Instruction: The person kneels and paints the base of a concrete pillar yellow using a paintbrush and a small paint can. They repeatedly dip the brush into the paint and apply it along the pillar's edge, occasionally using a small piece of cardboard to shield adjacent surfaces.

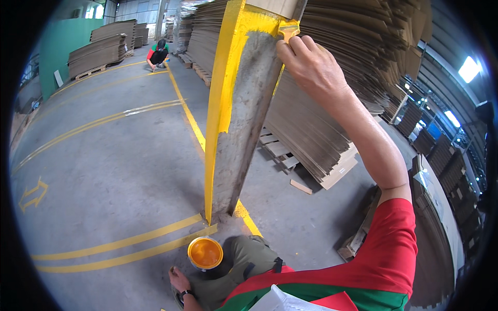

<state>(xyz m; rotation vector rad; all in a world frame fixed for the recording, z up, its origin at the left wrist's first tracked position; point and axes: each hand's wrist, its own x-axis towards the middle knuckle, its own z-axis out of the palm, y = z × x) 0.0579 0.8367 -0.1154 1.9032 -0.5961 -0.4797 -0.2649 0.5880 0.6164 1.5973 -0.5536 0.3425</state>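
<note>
A paintbrush (288,30) with yellow paint on it is pinched in my right hand (314,65), raised high against a concrete pillar (249,88). The brush touches the pillar's face near its right edge. Wet yellow paint (222,98) covers the pillar's left side and runs as a band across the upper face; the lower middle is bare grey. Down low, my left hand (180,280) hangs beside my knee with loosely bent fingers, and nothing shows in it. Next to it on the floor stands an open can of yellow-orange paint (205,253).
Tall stacks of flat cardboard (358,57) on pallets (277,147) rise behind the pillar; another stack (436,228) stands right. Yellow lines (129,241) mark the concrete floor. A co-worker (157,54) crouches at a line far off. A cardboard scrap (301,186) lies near the pallet.
</note>
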